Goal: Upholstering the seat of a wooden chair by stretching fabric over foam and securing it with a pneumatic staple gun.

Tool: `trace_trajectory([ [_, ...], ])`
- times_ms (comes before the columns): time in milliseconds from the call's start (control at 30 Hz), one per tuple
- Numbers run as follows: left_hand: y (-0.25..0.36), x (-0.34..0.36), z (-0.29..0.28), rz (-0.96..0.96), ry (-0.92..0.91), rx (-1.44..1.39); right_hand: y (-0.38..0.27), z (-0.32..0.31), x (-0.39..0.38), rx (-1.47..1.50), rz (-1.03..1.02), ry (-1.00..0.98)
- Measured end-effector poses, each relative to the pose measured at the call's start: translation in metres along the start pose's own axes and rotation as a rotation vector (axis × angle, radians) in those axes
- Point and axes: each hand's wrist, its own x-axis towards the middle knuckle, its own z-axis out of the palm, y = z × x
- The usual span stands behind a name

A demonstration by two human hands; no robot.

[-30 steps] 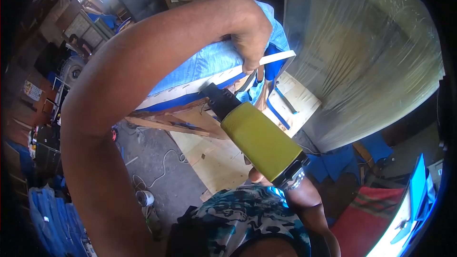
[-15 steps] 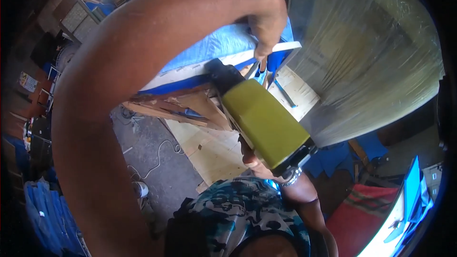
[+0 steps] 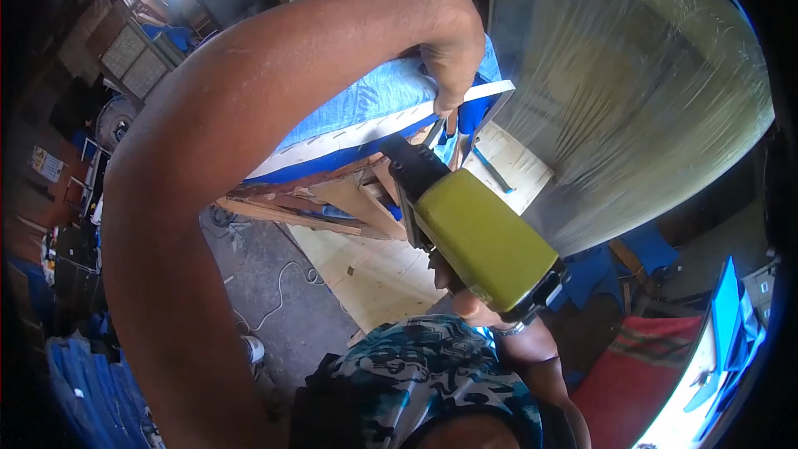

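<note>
My left arm arches across the view. At its end my left hand (image 3: pixel 457 66) is closed around the end of a white strip (image 3: pixel 366 128), which runs along the edge of an upholstered wooden frame (image 3: pixel 353 187). Small staple-like marks dot the strip. Light blue fabric (image 3: pixel 378 93) lies above it, and a darker blue band (image 3: pixel 320 160) shows below. My right hand (image 3: pixel 475 309), partly hidden, grips a yellow-green staple gun (image 3: pixel 490 237). Its black nose points up-left toward the blue band, just under the strip; I cannot tell whether it touches.
A hammer-like tool with a blue handle (image 3: pixel 494 170) lies on a plywood sheet (image 3: pixel 357 270) beneath the frame. On the right stands a large plastic-wrapped roll (image 3: pixel 632 91). A white cable (image 3: pixel 283 291) curls over the floor at left. Red cloth (image 3: pixel 640 366) lies lower right.
The staple gun has shifted right and slightly down, its nose now farther from the strip. My left hand keeps hold of the strip's end. The whole view has moved a little.
</note>
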Motion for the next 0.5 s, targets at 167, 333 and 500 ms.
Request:
trace_trajectory([
  [167, -0.007, 0.006, 0.005, 0.036, -0.021, -0.156, 0.014, 0.012, 0.017, 0.139, 0.168, -0.013],
  [333, -0.014, 0.010, 0.008, -0.036, 0.063, -0.092, 0.023, -0.011, -0.025, -0.011, -0.061, -0.043],
  [500, -0.006, -0.008, 0.002, 0.071, 0.405, 0.050, 0.017, -0.036, -0.078, -0.004, 0.043, 0.001],
])
